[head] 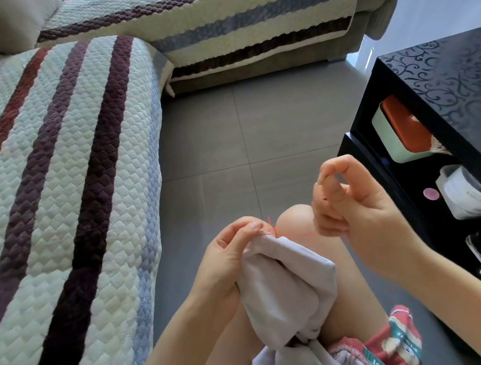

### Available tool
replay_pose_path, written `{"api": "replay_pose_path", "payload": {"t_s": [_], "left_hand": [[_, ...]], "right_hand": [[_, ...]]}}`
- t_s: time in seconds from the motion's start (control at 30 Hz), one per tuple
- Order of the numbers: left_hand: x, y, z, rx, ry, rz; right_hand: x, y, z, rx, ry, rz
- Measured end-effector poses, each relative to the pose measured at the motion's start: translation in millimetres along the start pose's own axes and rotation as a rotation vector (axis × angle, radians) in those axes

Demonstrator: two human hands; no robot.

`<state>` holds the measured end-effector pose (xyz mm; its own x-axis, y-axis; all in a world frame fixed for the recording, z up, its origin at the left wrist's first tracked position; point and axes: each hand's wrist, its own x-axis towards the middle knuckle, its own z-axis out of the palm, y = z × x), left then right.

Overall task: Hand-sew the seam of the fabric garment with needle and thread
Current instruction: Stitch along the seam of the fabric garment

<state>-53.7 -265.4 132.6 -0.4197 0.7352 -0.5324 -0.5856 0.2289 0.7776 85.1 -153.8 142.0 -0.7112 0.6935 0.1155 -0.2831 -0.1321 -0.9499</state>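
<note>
Looking down, we see the white garment draped over bare knees at lower centre, its top edge pinched by the left hand. A red thread runs from that edge to the right hand, whose curled fingers grip it; the needle is too small to tell. Grey floor tiles fill the middle, a striped quilted sofa the left and top, a black table the right.
</note>
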Motion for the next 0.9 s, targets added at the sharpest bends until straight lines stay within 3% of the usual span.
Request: {"api": "replay_pose_path", "payload": {"t_s": [0.2, 0.33, 0.47, 0.63, 0.9], "left_hand": [[12.5, 18.0, -8.6, -0.193, -0.151, -0.174], [17.0, 38.2, -14.3, -0.15, -0.202, -0.126], [15.0, 74.8, -13.1, 0.057, -0.22, -0.026], [3.4, 116.6, -9.4, 0.353, -0.351, 0.133], [-3.9, 137.9, 5.6, 0.511, -0.427, 0.294]], "right_hand": [[11.7, -33.6, -31.5, -0.131, 0.166, -0.075], [23.3, -37.4, -36.3, -0.311, 0.221, -0.061], [30.9, -28.3, -25.3, -0.533, 0.154, -0.074], [39.7, -28.0, -5.5, -0.557, 0.042, -0.102], [54.4, -5.8, 29.6, -0.794, -0.183, -0.127]]}}
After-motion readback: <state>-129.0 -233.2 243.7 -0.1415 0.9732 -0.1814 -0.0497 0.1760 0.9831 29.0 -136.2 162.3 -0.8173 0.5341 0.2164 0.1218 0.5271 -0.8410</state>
